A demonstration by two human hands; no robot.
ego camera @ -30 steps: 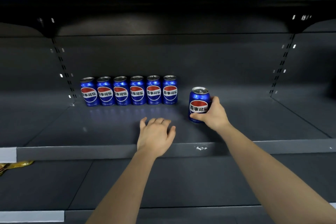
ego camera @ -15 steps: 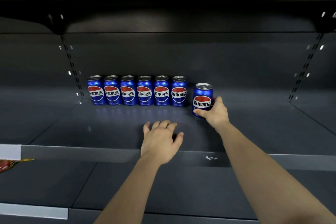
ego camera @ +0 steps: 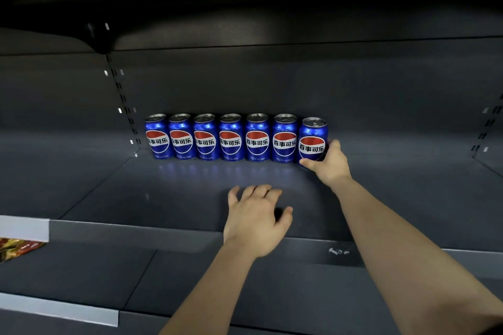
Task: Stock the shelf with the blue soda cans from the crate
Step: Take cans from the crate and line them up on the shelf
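Blue soda cans (ego camera: 231, 141), mid-frame: glossy printed metal, bare silvery lids, sharp highlights. Rightmost can (ego camera: 312, 141) same. Shelf deck (ego camera: 163, 193): smooth dark grey painted metal, satin-matt, faint blue glints just below the cans. Slotted upright (ego camera: 123, 100), centre left: same matt paint. Front lip (ego camera: 163, 238): pale paint chip (ego camera: 338, 251), lower right. Pale grey strip (ego camera: 24, 228), left edge: matt, plastic or paper, can't tell. Packet (ego camera: 16, 249) under it: crinkled shiny foil.

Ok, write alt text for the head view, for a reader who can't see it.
A person's right hand holds a blue soda can upright at the right end of a row of six matching cans at the back of a dark grey shelf. The left hand lies open, palm down, nearer the shelf's front edge.
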